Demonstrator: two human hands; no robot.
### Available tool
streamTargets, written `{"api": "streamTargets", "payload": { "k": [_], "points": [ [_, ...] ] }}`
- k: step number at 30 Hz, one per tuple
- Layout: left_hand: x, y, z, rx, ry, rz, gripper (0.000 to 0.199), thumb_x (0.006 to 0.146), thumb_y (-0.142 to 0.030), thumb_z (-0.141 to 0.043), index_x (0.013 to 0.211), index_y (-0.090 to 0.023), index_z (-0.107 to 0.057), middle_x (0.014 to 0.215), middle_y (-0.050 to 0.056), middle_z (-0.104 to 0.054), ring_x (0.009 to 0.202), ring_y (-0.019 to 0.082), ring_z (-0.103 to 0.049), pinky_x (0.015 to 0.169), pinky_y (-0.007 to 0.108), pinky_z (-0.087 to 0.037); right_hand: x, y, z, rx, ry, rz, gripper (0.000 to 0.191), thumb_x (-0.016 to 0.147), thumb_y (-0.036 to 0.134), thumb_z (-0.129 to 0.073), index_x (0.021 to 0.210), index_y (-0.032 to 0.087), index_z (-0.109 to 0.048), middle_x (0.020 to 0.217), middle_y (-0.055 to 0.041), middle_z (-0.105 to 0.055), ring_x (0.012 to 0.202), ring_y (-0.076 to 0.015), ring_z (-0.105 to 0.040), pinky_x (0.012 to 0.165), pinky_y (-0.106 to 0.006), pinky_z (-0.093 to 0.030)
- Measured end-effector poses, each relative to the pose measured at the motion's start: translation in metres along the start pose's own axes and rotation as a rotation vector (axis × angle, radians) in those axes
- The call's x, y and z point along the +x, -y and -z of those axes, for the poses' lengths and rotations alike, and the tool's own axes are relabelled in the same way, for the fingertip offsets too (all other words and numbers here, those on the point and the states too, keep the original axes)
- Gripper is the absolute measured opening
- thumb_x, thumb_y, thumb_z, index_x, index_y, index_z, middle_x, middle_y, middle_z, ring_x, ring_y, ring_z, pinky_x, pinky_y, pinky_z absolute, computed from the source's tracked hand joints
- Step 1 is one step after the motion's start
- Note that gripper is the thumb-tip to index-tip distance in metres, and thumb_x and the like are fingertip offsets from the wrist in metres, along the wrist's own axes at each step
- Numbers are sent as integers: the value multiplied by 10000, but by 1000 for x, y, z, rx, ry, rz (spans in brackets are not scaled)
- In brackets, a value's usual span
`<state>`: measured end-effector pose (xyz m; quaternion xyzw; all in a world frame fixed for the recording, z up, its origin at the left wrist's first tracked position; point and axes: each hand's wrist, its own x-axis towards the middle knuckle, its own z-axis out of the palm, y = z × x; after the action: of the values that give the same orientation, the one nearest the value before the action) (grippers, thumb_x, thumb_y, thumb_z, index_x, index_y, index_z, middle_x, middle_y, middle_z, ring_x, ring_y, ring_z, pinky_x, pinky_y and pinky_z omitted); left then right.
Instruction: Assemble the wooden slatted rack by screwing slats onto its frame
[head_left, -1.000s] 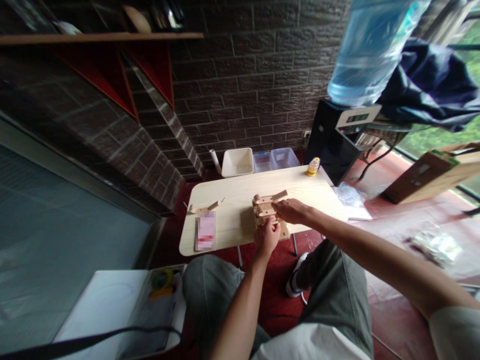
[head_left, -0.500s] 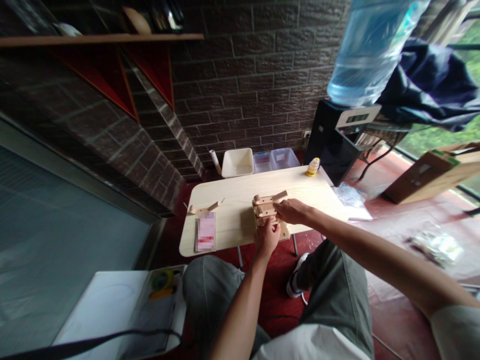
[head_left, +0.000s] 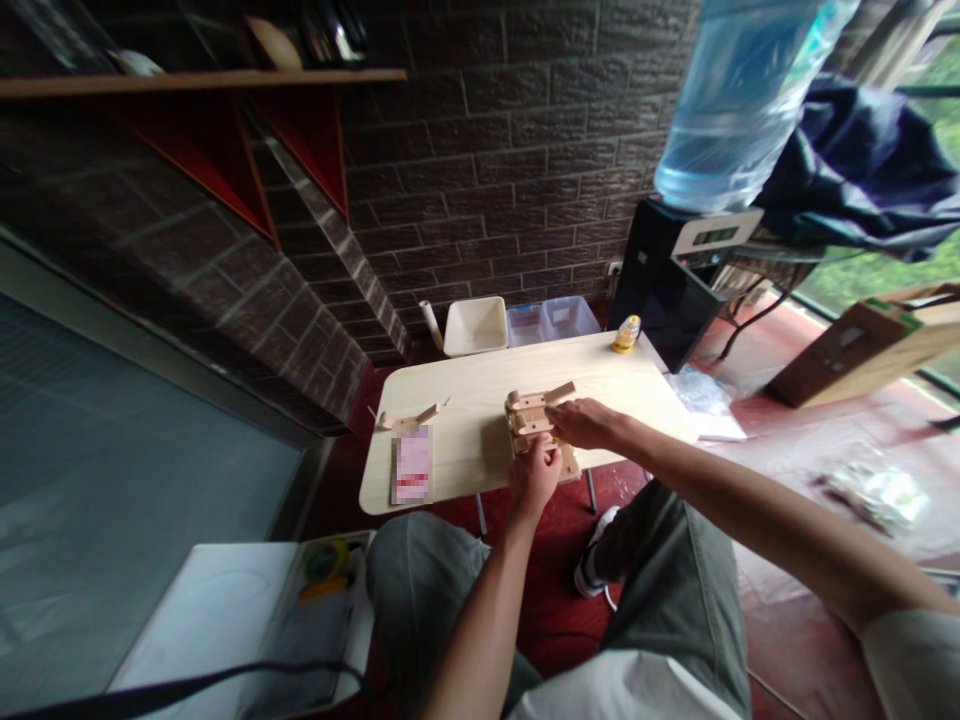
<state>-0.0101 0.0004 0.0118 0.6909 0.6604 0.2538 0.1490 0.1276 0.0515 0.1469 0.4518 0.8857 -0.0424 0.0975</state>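
Note:
A small wooden assembly (head_left: pixel 531 412) of boards, rounded pieces and a slanted bar lies near the front edge of the pale table (head_left: pixel 465 400). My left hand (head_left: pixel 535 472) is closed at its near side, fingers curled against the wood. From the right, my right hand (head_left: pixel 585 422) reaches across, closed, with its fingertips at the assembly's right side. What either hand pinches is hidden by the fingers. Further left on the table lie a smaller wooden piece (head_left: pixel 409 418) with a slanted bar and a pink blurred packet (head_left: pixel 412 466).
A yellow-capped bottle (head_left: pixel 626 335) stands at the table's back right corner. Behind the table are a cream bin (head_left: pixel 475 326) and clear plastic bins (head_left: pixel 568 318). A water dispenser (head_left: pixel 660 280) rises at the right. A white box (head_left: pixel 202 610) with tape is at lower left.

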Motion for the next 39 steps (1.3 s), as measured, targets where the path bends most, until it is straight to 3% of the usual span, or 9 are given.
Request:
{"api": "streamTargets", "payload": {
  "k": [6,12,19,27,33,39],
  "points": [
    [-2,-3,3,-3,-3,2,346,892,-356,-609,1224,-271,-659,796,37,-765,836,212,-717,739,288,-476,0,-3,-5,7,-27,54,318,970,240,-450,1237,111,-565,1108,-183,-705,926,-262,-706,731,-323,-502],
    [-1,-3,4,-3,7,-17,354,888,-352,-616,1230,-268,-651,797,38,-762,819,201,-715,744,282,-480,1,-3,-10,-1,-35,24,331,976,227,-422,1230,71,-565,1026,-207,-718,882,-277,-711,684,-330,-502],
    [-2,-1,6,-12,22,-24,393,870,-308,-630,1262,-276,-635,809,32,-758,818,183,-708,745,269,-482,0,-8,-4,-2,0,49,379,923,239,-522,1278,108,-539,1078,-187,-721,911,-263,-714,706,-305,-497],
    [3,0,6,-15,70,-12,410,847,-277,-625,1257,-275,-636,819,20,-759,849,207,-709,758,292,-484,0,-7,-10,16,-36,34,297,979,226,-427,1187,90,-588,1016,-186,-724,890,-270,-712,681,-318,-498],
    [1,0,10,37,97,-37,457,844,-275,-621,1300,-258,-613,826,43,-755,835,207,-703,769,295,-486,0,-4,1,3,19,14,329,955,273,-485,1207,91,-593,1033,-193,-725,896,-276,-715,710,-325,-515],
    [-2,0,10,33,77,-43,441,851,-291,-629,1291,-268,-618,853,51,-758,848,205,-700,765,291,-487,-3,-6,6,22,-3,46,317,935,196,-479,1224,120,-585,1105,-184,-711,967,-264,-699,761,-323,-511]
  ]
}}
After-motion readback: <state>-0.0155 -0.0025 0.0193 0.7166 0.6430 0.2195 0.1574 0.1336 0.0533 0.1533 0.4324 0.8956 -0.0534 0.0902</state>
